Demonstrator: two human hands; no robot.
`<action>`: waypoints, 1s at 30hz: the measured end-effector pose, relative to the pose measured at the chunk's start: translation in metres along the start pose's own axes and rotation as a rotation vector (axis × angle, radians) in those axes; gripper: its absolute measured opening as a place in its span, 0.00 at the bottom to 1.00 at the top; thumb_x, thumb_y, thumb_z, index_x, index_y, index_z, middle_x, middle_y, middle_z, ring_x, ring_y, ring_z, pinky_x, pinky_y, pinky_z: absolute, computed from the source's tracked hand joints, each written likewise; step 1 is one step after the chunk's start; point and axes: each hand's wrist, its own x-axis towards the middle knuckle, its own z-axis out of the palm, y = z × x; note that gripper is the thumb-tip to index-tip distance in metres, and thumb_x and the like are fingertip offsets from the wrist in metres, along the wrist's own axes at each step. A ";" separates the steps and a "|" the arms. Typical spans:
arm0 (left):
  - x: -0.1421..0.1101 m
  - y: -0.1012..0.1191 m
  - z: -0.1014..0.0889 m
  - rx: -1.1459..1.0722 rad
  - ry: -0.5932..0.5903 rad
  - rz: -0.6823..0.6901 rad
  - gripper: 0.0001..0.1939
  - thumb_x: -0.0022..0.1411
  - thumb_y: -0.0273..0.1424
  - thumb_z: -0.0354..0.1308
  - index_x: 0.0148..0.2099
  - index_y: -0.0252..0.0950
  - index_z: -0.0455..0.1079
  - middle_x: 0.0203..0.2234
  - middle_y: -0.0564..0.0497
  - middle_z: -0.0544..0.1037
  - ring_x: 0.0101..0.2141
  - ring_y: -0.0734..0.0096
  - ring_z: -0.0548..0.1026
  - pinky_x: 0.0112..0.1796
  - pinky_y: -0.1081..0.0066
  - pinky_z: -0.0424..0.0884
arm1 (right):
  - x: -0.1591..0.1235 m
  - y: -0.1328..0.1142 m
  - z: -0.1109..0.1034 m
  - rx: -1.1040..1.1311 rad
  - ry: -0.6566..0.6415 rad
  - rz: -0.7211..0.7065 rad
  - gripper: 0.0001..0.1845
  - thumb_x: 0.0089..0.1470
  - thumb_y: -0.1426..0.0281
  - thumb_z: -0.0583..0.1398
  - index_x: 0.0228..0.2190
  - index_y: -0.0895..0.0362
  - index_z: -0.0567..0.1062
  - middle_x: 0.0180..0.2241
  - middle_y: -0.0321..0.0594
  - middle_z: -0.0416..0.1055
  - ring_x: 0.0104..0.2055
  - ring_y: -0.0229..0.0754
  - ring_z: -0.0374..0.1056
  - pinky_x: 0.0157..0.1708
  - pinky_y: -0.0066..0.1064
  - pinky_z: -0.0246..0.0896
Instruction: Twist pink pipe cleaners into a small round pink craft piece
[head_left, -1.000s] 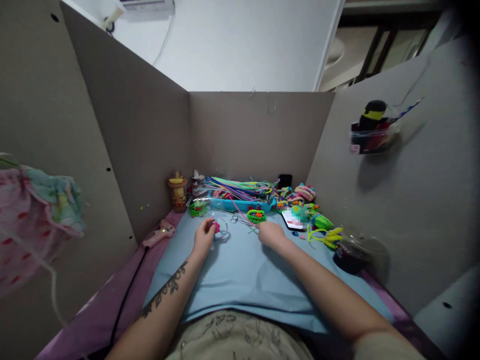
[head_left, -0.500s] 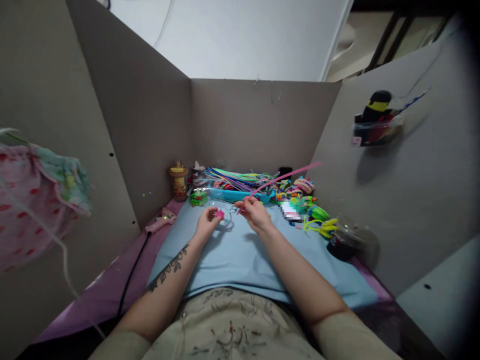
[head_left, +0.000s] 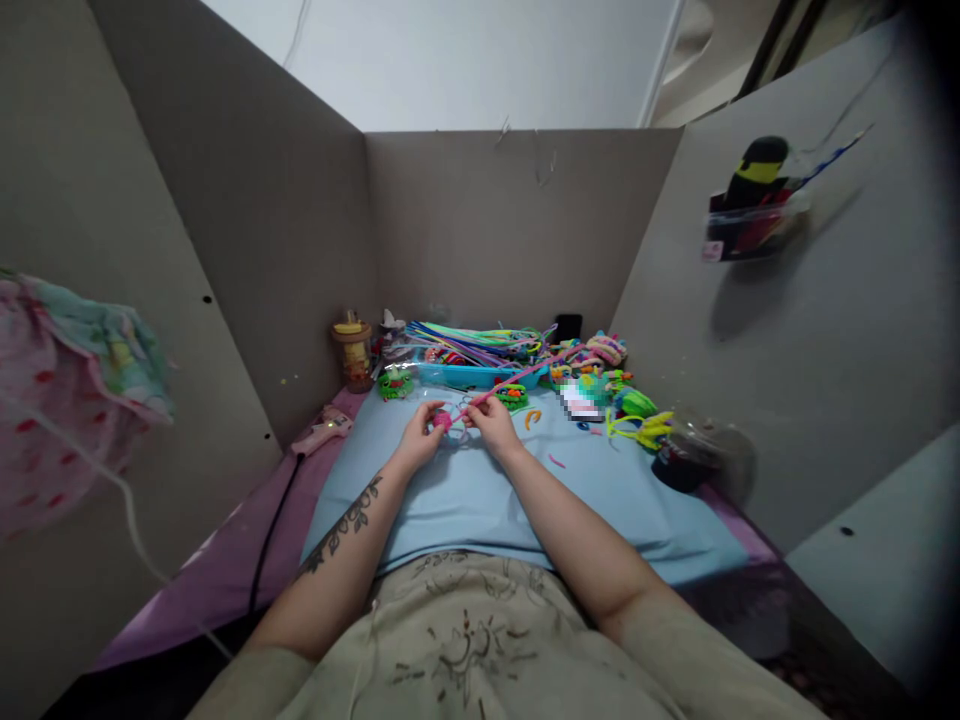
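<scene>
While my left hand [head_left: 421,438] pinches a pink ball [head_left: 442,421] mid-frame, my right hand [head_left: 491,425] holds a pink pipe cleaner [head_left: 525,375] beside it; likely joining step; next move calls for steady aim.

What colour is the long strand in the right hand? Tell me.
Pink; the strand shows best in the head view.

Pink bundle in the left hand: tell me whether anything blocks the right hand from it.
Nothing visible does: the pink strip pinched in the right hand spans the gap toward the pink bundle; the orange piece lies outside it.
</scene>
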 end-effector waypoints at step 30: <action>0.003 -0.005 -0.002 -0.025 0.097 -0.076 0.24 0.45 0.34 0.64 0.45 0.32 0.65 0.25 0.51 0.74 0.27 0.73 0.72 0.28 0.75 0.66 | -0.021 -0.014 0.008 -0.687 -0.009 -0.526 0.05 0.51 0.69 0.55 0.26 0.56 0.70 0.26 0.37 0.67 0.30 0.39 0.62 0.32 0.29 0.57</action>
